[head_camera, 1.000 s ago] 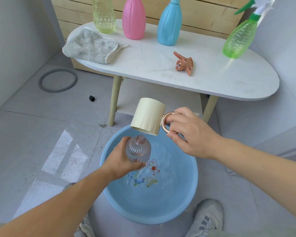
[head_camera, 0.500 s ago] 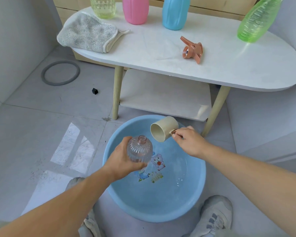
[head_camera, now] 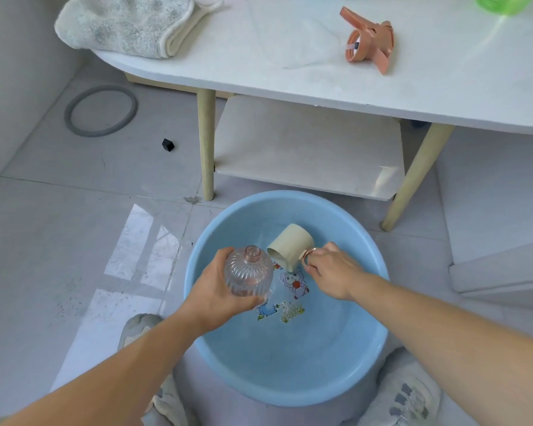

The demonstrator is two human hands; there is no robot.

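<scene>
lowered from above the bottle's mouth, the cream cup (head_camera: pixel 290 249) now dips sideways into the blue basin (head_camera: pixel 363 358), right hand (head_camera: pixel 330 275) curled on its handle. left hand (head_camera: pixel 216 290) grips the ribbed clear bottle (head_camera: pixel 248 272) upright. refilling looks underway; next, scoop, lift and pour again.

The right hand (head_camera: pixel 330 272) brings the cream mug (head_camera: pixel 290 249) down from above the clear ribbed bottle (head_camera: pixel 248 272) into the blue basin (head_camera: pixel 363 364), tipped on its side; pouring stops.
</scene>
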